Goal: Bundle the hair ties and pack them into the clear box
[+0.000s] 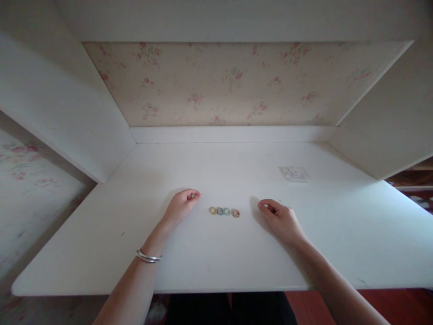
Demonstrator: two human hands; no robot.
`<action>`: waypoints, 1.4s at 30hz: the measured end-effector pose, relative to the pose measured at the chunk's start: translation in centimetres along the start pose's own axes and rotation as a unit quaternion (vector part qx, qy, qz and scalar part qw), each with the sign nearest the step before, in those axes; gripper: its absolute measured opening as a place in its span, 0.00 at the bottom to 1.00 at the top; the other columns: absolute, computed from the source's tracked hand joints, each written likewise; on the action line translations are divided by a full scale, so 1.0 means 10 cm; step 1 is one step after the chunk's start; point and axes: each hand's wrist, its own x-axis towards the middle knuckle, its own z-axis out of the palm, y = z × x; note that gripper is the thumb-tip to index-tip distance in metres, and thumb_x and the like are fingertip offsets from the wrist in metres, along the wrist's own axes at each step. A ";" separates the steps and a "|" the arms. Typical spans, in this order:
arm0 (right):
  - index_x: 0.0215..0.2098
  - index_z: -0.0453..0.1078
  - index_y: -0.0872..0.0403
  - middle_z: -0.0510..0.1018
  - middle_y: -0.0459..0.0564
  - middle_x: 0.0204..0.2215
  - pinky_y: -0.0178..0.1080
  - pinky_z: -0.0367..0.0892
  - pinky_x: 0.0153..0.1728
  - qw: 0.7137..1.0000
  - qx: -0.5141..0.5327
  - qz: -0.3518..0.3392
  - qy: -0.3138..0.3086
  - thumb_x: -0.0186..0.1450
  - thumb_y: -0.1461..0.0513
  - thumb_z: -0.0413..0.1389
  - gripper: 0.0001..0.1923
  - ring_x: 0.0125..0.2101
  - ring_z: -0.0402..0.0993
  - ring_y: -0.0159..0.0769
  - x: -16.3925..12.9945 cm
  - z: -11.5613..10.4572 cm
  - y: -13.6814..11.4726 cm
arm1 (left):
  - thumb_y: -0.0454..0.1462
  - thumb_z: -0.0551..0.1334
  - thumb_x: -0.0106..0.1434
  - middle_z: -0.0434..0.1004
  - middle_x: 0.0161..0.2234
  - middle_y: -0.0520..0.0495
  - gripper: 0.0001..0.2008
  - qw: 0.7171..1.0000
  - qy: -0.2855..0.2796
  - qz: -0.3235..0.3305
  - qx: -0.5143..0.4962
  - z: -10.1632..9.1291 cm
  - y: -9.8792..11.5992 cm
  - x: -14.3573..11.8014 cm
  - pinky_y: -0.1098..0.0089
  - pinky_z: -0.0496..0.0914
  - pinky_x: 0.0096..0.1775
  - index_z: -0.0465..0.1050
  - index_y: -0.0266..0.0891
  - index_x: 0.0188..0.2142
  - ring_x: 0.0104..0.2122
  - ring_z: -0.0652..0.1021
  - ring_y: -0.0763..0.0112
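A short row of small thin rings, like hair ties or rubber bands, lies on the white desk (209, 266) between my hands. From left to right come a yellow ring (209, 211), a grey-blue ring (220, 211), a green ring (229, 211) and a pink ring (236, 213), the pink one slightly apart. My left hand (182, 205) rests just left of the yellow ring, fingers curled and thumb against the index finger. To the right of the pink ring, my right hand (279, 219) is closed in a similar pinch. No object shows in either hand.
A clear plastic bag (294, 174) lies flat toward the back right. Side panels (372, 122) and a low back ledge (233, 134) bound the desk, with flowered wallpaper (216, 85) behind. A small dark mark (122, 234) is at the left. The front edge runs close below my forearms.
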 end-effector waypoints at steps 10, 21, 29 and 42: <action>0.43 0.72 0.52 0.76 0.53 0.36 0.42 0.64 0.36 0.989 -0.089 0.042 0.114 0.59 0.47 0.51 0.22 0.32 0.71 0.40 0.46 -0.56 0.38 | 0.49 0.57 0.58 0.71 0.23 0.53 0.18 1.000 0.018 0.011 0.003 -0.01 0.05 -0.05 0.73 0.60 0.27 0.76 0.38 0.35 0.24 0.69 0.72; 0.65 0.48 0.58 0.55 0.75 0.57 0.51 0.58 0.40 0.958 -0.226 0.155 0.080 0.54 0.37 0.49 0.51 0.52 0.59 0.64 1.08 -0.89 0.61 | 0.49 0.57 0.58 0.67 0.21 0.54 0.17 0.999 0.032 0.021 -0.025 0.00 -0.02 -0.06 0.73 0.59 0.25 0.75 0.38 0.35 0.22 0.67 0.73; 0.62 0.52 0.61 0.68 0.72 0.51 0.46 0.59 0.39 0.951 -0.235 0.183 0.082 0.57 0.44 0.54 0.44 0.49 0.66 0.57 1.25 -0.80 0.70 | 0.46 0.56 0.60 0.68 0.22 0.54 0.16 0.999 0.022 0.031 -0.022 0.02 -0.02 -0.05 0.73 0.59 0.26 0.75 0.38 0.35 0.23 0.68 0.74; 0.57 0.58 0.53 0.74 0.58 0.45 0.43 0.66 0.40 0.997 -0.052 -0.049 -0.033 0.55 0.44 0.56 0.38 0.41 0.73 0.44 0.79 0.25 -0.77 | 0.50 0.63 0.54 0.72 0.32 0.51 0.34 0.998 -0.009 0.066 -0.013 0.10 0.09 0.01 0.72 0.66 0.31 0.62 0.40 0.57 0.30 0.72 0.71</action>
